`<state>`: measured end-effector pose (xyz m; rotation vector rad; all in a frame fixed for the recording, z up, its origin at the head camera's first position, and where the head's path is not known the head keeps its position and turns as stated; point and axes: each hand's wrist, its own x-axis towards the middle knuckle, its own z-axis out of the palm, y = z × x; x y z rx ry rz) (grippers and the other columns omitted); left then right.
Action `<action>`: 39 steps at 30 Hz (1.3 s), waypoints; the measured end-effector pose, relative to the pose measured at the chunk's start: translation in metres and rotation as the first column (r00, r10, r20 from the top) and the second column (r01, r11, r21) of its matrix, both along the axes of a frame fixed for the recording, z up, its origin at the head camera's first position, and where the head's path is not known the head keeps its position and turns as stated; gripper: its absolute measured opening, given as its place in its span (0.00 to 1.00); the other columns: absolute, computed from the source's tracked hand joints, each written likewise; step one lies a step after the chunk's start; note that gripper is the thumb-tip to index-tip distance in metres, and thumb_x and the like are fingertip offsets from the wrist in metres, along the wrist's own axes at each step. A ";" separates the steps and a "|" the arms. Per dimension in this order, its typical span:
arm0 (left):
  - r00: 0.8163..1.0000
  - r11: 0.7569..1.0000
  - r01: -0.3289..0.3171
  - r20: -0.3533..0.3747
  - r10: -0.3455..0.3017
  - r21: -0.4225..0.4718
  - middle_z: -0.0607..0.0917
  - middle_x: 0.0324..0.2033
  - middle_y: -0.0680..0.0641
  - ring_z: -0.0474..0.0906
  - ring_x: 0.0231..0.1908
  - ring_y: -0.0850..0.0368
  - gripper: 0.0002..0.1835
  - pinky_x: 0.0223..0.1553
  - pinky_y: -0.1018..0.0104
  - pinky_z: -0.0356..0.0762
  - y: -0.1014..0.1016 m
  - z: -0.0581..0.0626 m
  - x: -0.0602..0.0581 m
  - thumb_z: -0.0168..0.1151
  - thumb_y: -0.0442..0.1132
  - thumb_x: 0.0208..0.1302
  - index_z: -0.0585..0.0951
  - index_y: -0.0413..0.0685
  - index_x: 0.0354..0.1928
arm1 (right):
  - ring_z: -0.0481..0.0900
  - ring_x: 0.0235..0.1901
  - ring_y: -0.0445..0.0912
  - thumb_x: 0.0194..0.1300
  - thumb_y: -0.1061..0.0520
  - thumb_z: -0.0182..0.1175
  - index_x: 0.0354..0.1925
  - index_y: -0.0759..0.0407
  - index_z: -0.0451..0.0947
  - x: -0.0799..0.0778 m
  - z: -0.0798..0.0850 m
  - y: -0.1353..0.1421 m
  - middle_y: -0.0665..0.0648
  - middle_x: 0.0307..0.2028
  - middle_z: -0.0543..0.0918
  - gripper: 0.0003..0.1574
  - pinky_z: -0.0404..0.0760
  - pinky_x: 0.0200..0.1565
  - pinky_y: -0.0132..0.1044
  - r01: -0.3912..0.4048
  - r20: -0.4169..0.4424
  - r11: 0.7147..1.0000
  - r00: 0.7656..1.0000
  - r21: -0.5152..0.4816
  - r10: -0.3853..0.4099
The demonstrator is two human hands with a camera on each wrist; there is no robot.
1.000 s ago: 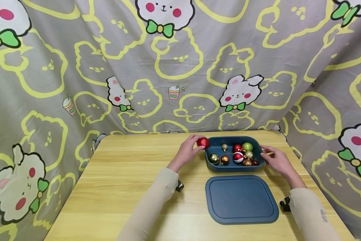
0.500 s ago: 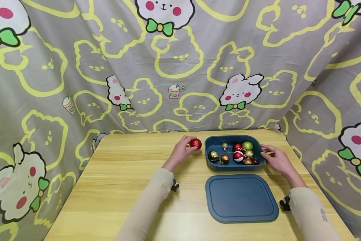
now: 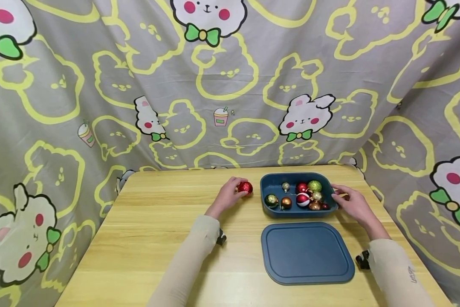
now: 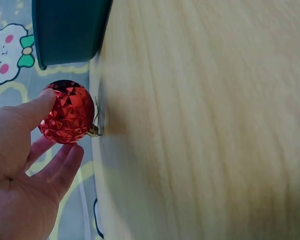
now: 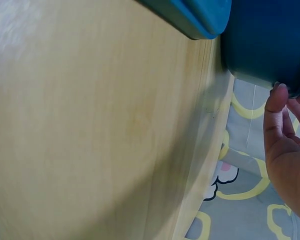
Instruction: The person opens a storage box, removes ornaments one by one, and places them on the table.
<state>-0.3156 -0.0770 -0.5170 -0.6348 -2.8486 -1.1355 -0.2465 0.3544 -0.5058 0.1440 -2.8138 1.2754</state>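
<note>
A shiny red faceted Christmas bauble point(image 4: 67, 112) with a gold cap is pinched between the thumb and fingers of my left hand point(image 4: 27, 155). In the head view, this left hand point(image 3: 227, 195) is low over the table, left of the blue box point(image 3: 270, 177). Several baubles lie inside the box, among them a red-and-white one point(image 3: 303, 199), a glittery green one point(image 3: 314, 186) and a copper one point(image 3: 286, 202). My right hand point(image 3: 353, 204) grips the box's right end near the rim. In the right wrist view, its thumb point(image 5: 276, 100) lies against the outer wall.
A flat blue lid point(image 3: 308, 252) lies on the wooden table point(image 3: 145, 238) in front of the box. A patterned grey curtain point(image 3: 191, 140) hangs behind the table and at both sides. Bare tabletop stretches out to the left of the left hand.
My left hand has moved the red bauble leftward from the box's left rim and lowered it toward the table. The right hand stays at the box's right end.
</note>
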 end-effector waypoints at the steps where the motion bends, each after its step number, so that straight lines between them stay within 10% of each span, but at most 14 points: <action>1: 1.000 1.000 -0.001 0.000 0.001 -0.001 0.79 0.59 0.42 0.80 0.57 0.47 0.24 0.60 0.54 0.80 0.000 0.000 0.000 0.67 0.39 0.72 0.77 0.49 0.68 | 0.79 0.28 0.40 0.81 0.53 0.53 0.74 0.67 0.67 0.000 0.000 0.000 0.73 0.53 0.78 0.31 0.77 0.25 0.36 0.000 -0.002 1.000 1.000 -0.001 0.000; 28: 0.996 0.998 -0.014 -0.085 0.009 -0.059 0.80 0.61 0.45 0.77 0.63 0.45 0.30 0.68 0.50 0.74 0.002 -0.007 0.005 0.73 0.44 0.66 0.77 0.50 0.69 | 0.78 0.31 0.35 0.82 0.52 0.53 0.74 0.67 0.66 0.000 -0.002 0.001 0.72 0.53 0.78 0.32 0.81 0.28 0.38 -0.006 0.002 1.000 1.000 0.007 0.006; 39: 0.989 1.000 0.003 -0.149 -0.007 -0.023 0.79 0.63 0.45 0.74 0.65 0.47 0.27 0.67 0.50 0.74 0.021 0.016 0.011 0.71 0.44 0.68 0.78 0.52 0.68 | 0.79 0.30 0.38 0.82 0.52 0.53 0.75 0.66 0.66 0.001 -0.003 0.001 0.72 0.53 0.78 0.32 0.78 0.26 0.37 -0.006 -0.003 1.000 1.000 0.014 0.006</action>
